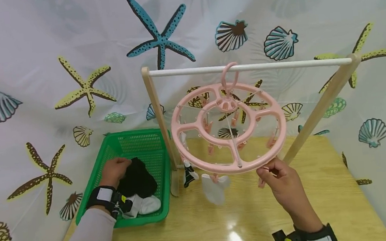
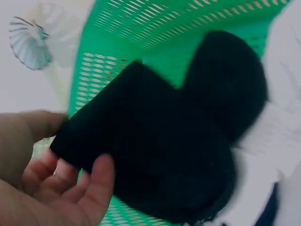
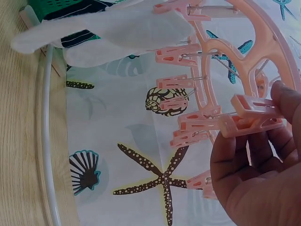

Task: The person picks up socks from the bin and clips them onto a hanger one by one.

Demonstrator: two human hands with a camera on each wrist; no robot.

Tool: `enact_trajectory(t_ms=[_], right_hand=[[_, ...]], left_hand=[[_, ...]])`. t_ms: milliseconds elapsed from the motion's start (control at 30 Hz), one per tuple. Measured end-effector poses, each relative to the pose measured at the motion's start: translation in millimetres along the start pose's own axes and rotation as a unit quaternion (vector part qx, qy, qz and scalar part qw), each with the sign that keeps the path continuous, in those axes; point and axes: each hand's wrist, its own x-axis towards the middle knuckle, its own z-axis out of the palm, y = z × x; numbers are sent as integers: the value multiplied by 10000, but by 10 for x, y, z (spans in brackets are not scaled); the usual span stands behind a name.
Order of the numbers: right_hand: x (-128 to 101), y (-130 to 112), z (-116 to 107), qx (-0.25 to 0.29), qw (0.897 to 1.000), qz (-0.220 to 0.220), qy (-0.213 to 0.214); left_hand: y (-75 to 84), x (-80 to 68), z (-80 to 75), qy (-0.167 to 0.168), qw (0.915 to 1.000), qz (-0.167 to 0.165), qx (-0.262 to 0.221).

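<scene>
My left hand point(image 1: 114, 171) reaches into the green basket point(image 1: 141, 221) and holds a black sock point(image 2: 150, 136) by its edge, between thumb and fingers. Pale socks point(image 1: 148, 205) lie beside it in the basket. My right hand point(image 1: 287, 185) pinches a pink clothespin point(image 3: 249, 115) that hangs under the near right rim of the round pink hanger point(image 1: 198, 166). From the left front of the hanger, a white sock point(image 1: 213, 189) hangs in a clip. A black-and-white patterned sock point(image 1: 189, 174) hangs farther left.
The hanger hooks over the white bar point(image 1: 279, 65) of a wooden stand point(image 1: 320, 108) on the wooden table point(image 1: 248, 225). Several other pink clips point(image 3: 176, 82) dangle from the hanger. Behind everything is a curtain point(image 1: 104, 35) printed with shells and starfish.
</scene>
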Motion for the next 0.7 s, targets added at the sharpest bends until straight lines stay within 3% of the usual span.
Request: enact_trajectory(t_ms=[100,233,367,533,700], right_hand=[[4,10,6,15,9999,-88,-60],[3,13,15,114,9997,-207,-82],[5,12,19,184,9993,-309,-85],[7,22,18,217,9988,-435,-81],[2,8,23,333,9984,-450,-117]], left_hand=[[136,-51,-60,-335,9977,494,305],[356,-179,-120,-320,9887,1159,894],[622,-417,-156,-387,9823,1548,983],[966,-831,-64,-492,9724,2196,620],[1135,-1232,137,-729,9638,2562,-97]])
